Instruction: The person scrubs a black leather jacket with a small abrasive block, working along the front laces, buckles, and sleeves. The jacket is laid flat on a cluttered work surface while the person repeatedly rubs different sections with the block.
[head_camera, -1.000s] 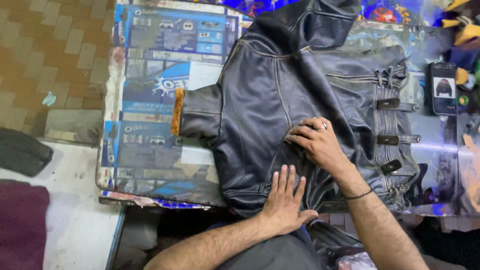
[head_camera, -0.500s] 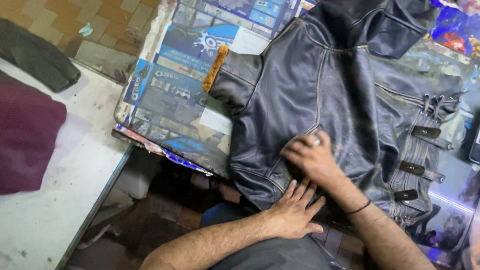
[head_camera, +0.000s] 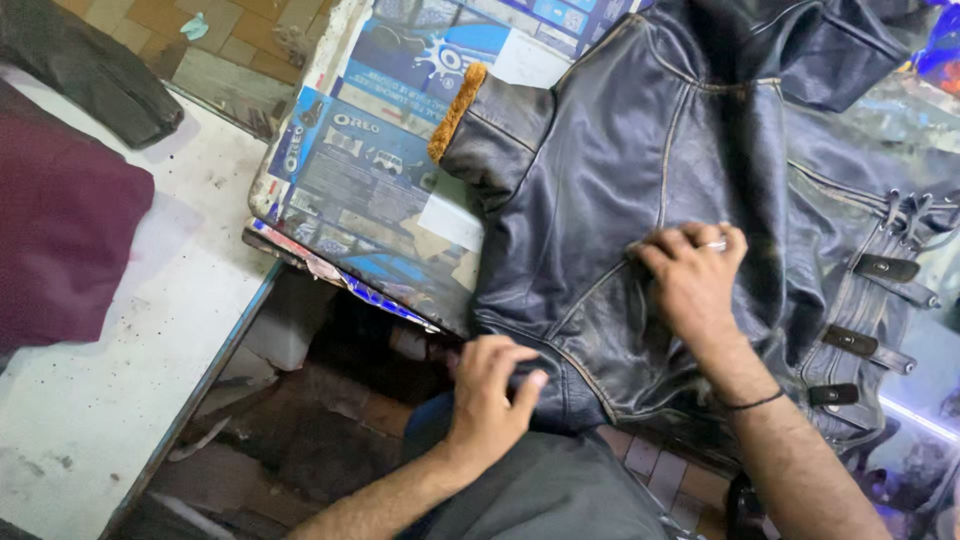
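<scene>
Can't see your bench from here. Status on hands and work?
Left hand gripping hem of the black leather jacket. Right hand pressed flat on the jacket's front. Printed blue cardboard sheet under jacket. Nothing blocking.

Maroon cloth (head_camera: 60, 250), printed cardboard (head_camera: 370, 190)

leather jacket (head_camera: 640, 180): black with a greyish, worn sheen along seams; cuff lining (head_camera: 456, 112): tan-orange fleece. straps (head_camera: 880, 300): black with dull metal ends. cardboard sheet (head_camera: 370, 170) under it: blue and white printed pattern, pale patches. worktop (head_camera: 120, 400) at left: white, speckled with dark marks. cloth (head_camera: 60, 230): maroon. second cloth (head_camera: 90, 70): dark grey. floor tiles (head_camera: 150, 20): brown. wrist band (head_camera: 752, 402): black.
</scene>
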